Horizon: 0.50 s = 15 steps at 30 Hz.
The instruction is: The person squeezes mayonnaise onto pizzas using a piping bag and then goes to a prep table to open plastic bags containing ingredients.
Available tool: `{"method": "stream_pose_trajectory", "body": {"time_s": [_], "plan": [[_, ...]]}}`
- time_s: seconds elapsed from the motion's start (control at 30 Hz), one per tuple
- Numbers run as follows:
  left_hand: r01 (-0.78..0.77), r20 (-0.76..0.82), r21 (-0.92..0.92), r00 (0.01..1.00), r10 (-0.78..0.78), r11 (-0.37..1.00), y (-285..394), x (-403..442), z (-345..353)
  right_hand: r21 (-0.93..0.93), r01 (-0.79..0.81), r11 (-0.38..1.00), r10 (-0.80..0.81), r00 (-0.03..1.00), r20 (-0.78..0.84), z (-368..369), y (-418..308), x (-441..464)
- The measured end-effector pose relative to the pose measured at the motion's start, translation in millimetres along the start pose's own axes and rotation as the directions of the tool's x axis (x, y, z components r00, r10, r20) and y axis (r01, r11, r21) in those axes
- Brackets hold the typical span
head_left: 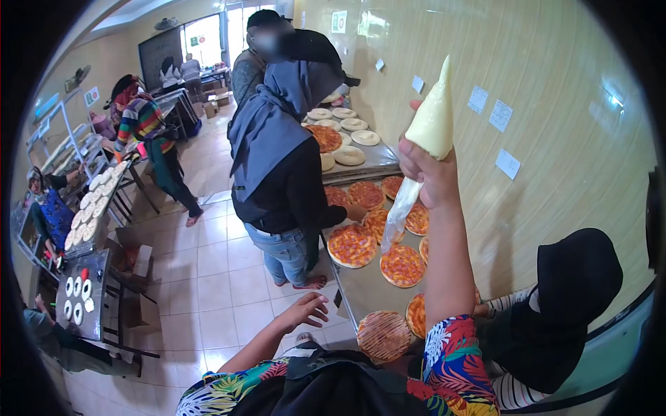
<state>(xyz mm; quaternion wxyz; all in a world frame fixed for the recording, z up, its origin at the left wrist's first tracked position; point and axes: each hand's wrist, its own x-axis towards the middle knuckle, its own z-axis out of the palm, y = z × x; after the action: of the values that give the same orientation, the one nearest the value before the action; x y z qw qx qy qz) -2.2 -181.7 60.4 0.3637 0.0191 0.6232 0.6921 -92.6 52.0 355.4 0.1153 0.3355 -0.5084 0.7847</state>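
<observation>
My right hand (437, 173) is raised high, its fingers wrapped around a piping bag (435, 121) full of pale yellow cream or sauce. The bag's tip points up, and its clear twisted tail hangs below my fist. My left hand (305, 312) is low beside the table, holding nothing, with its fingers apart. Under my right arm lie several topped pizzas (402, 266) on a metal table (368, 291). Nearest me, one pizza (385, 336) carries thin drizzled lines of sauce.
A person in a grey head covering (277, 125) stands at the table's left, a hand near the pizzas. Another person in black (579, 298) is close on my right. Farther back are dough rounds (349, 155). At left, ring-shaped dough (78, 312) lies on a dark table.
</observation>
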Motion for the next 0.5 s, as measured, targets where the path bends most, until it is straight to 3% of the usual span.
{"method": "stream_pose_trajectory", "body": {"time_s": [0.33,0.4,0.43,0.5], "plan": [[0.019,0.016,-0.05,1.0,-0.018,0.999,-17,19,0,-0.062,0.009,0.998,-0.014,0.997,-0.075,-14,3,-3],[0.06,0.017,-0.098,0.998,-0.059,0.993,-22,29,-1,-0.153,-0.007,0.988,0.006,1.0,-0.008,-18,2,-10],[0.073,0.012,-0.113,0.997,-0.072,0.991,-27,36,-3,-0.189,0.063,0.98,-0.07,0.997,-0.027,-11,2,-18],[0.088,-0.008,-0.121,0.996,-0.09,0.989,-40,49,-8,-0.181,-0.041,0.983,0.027,0.997,-0.076,-32,7,-30]]}}
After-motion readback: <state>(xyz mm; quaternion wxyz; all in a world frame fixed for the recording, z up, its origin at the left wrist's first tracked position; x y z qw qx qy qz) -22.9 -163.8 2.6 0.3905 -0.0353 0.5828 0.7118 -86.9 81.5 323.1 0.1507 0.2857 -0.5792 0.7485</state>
